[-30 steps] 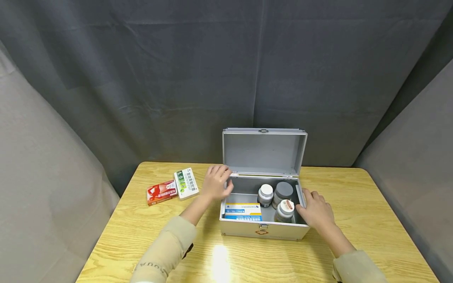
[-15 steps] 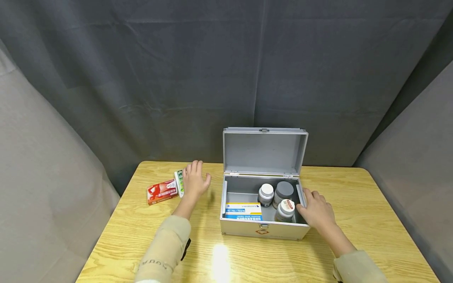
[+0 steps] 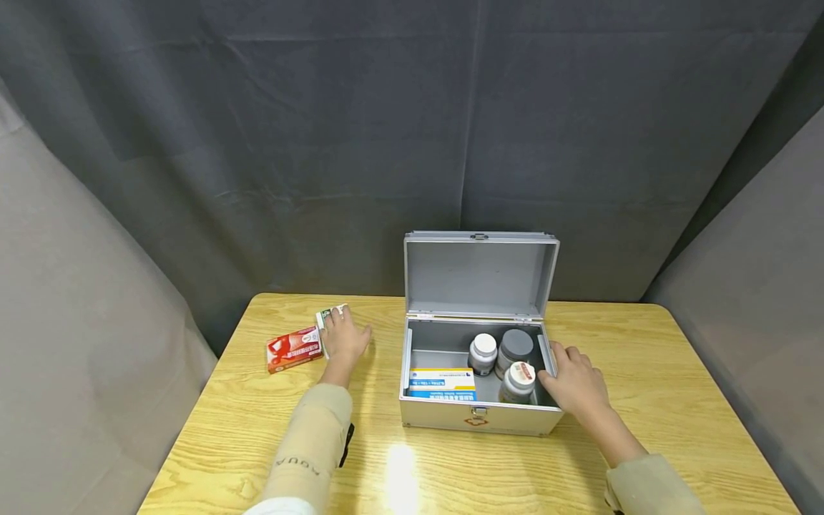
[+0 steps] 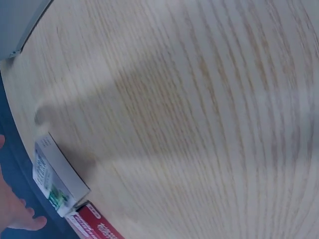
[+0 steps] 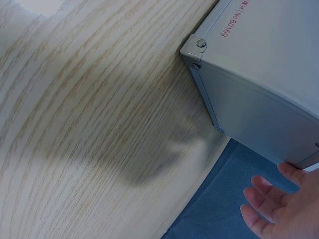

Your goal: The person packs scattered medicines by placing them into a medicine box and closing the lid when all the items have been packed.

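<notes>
My left hand [image 3: 344, 340] is over the white and green medicine box [image 3: 324, 315] and hides most of it in the head view. In the left wrist view, a gap shows between its fingers and that box [image 4: 57, 172]; nothing is held. A red medicine box [image 3: 294, 350] lies against the white one. My right hand [image 3: 577, 381] rests at the right wall of the silver medicine case [image 3: 438, 415], whose lid [image 3: 479, 279] stands raised. In the right wrist view, the fingers [image 5: 257, 201] are loosely bent and mostly clear of the case side.
Inside the case, a blue and white medicine box [image 3: 443, 385] lies at the left. A white-capped bottle [image 3: 483, 354], a grey-capped bottle [image 3: 515, 350] and a bottle with a labelled cap [image 3: 518, 383] stand at the right. A dark curtain [image 3: 322, 143] hangs behind the wooden table [image 3: 656, 386].
My left hand has moved left from the case's left rim to above the white and green medicine box, covering it. My right hand and the case have stayed put.
</notes>
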Motion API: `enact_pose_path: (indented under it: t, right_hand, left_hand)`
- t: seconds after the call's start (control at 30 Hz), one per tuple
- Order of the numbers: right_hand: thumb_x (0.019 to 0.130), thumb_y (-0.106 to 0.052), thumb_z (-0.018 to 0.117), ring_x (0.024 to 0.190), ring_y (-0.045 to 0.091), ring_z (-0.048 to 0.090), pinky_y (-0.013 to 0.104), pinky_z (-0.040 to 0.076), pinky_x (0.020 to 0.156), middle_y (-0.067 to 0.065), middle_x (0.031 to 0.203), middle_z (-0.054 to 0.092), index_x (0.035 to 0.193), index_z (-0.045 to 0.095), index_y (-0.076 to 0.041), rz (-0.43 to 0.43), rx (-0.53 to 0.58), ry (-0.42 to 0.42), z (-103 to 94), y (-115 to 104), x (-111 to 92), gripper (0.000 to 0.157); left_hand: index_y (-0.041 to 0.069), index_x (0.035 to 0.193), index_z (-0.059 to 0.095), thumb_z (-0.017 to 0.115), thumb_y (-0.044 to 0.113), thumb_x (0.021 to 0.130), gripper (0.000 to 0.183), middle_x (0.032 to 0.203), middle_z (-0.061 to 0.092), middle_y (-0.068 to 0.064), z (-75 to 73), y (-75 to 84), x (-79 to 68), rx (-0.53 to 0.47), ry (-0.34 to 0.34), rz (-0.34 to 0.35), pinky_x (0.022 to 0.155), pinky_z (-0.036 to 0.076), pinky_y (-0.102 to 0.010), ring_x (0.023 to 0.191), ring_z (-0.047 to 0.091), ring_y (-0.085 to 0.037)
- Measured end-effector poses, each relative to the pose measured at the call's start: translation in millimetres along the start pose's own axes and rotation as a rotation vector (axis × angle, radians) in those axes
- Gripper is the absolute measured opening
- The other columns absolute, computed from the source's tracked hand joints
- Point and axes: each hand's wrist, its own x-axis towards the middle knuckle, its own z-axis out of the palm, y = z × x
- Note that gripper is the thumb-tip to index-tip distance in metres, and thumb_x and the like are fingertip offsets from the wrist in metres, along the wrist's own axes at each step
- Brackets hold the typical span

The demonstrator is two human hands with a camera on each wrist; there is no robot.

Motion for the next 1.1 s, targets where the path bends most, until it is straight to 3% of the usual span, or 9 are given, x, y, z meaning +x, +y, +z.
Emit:
enact_pose_path:
  t: [0.3,0.6,0.9,1.1]
  right_hand:
    - [0.085,-0.032,0.051,0.105,0.047,0.044,0.061,0.038,0.076,0.029,0.116,0.045,0.133,0.035,0.000,0.001,0.001,0.000,0.1,0,1,0.061]
    - [0.084,-0.031,0.051,0.105,0.047,0.044,0.060,0.038,0.075,0.030,0.116,0.045,0.133,0.035,0.001,-0.006,0.002,0.001,-0.9,-1,0,0.060]
    - [0.085,-0.032,0.051,0.106,0.048,0.043,0.062,0.037,0.078,0.031,0.118,0.044,0.133,0.035,0.001,0.000,0.001,-0.007,-0.2,-1,0,0.061]
    - [0.085,-0.032,0.051,0.106,0.047,0.044,0.061,0.037,0.077,0.030,0.117,0.044,0.133,0.035,0.001,0.001,-0.001,-0.005,0.1,0,0,0.061]
  left_hand:
    - [0.002,0.143,0.020,0.057,0.045,0.083,0.083,0.147,0.015,-0.023,6.5,-11.2,-0.8,-0.169,-0.094,-0.114,0.104,0.019,-0.057,0.135,0.013,-0.038]
    - [-0.001,0.143,0.018,0.058,0.041,0.084,0.083,0.148,0.007,-0.026,6.0,-13.4,-9.0,-0.219,-0.130,-0.211,0.107,0.010,-0.054,0.136,0.006,-0.040]
    - [-0.004,0.142,0.020,0.059,0.040,0.084,0.083,0.147,0.006,-0.029,6.9,-13.9,-9.0,-0.186,-0.144,-0.216,0.107,0.006,-0.055,0.137,0.005,-0.040]
    - [-0.003,0.142,0.023,0.063,0.025,0.075,0.083,0.147,0.011,-0.027,5.5,-14.6,-7.2,-0.176,-0.164,-0.168,0.107,0.006,-0.056,0.136,0.007,-0.041]
